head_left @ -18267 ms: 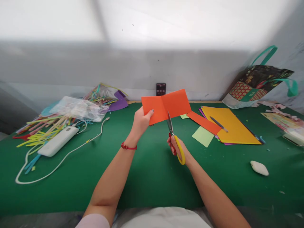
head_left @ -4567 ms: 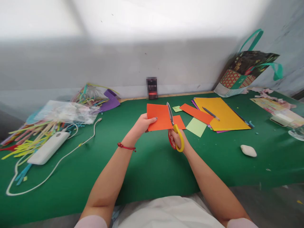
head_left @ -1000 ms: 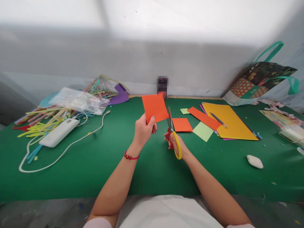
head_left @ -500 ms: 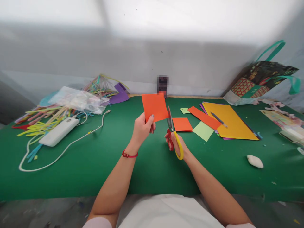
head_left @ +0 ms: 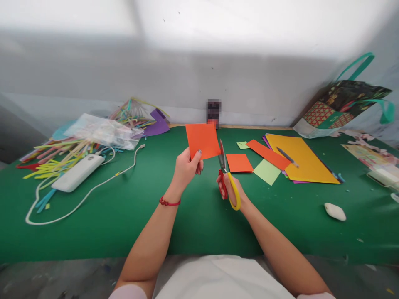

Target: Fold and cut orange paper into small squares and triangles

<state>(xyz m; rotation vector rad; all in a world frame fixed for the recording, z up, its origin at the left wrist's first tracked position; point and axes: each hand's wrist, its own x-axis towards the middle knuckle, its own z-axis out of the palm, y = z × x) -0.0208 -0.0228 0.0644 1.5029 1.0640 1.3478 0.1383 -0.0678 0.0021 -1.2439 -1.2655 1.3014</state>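
Observation:
My left hand (head_left: 188,166) pinches an orange paper sheet (head_left: 202,139) by its lower edge and keeps it raised above the table. In my right hand (head_left: 232,187) is a pair of scissors (head_left: 222,160) with one red and one yellow handle loop. The blades point up, right at the sheet's right edge; whether they touch it I cannot tell. Just right of the blades a smaller orange paper square (head_left: 239,162) lies on the table. Beyond it are an orange paper strip (head_left: 264,153) and a light green paper square (head_left: 267,172).
Yellow sheets (head_left: 307,160) with a pen (head_left: 287,157) on top lie to the right. A white case (head_left: 335,211) sits nearer me. At left are a white power bank (head_left: 77,172), its cable (head_left: 90,193) and a heap of paper strips (head_left: 46,168). A bag (head_left: 336,108) stands back right.
Almost nothing differs. The scissors and my right hand have shifted very slightly, while the orange sheet stays in nearly the same place.

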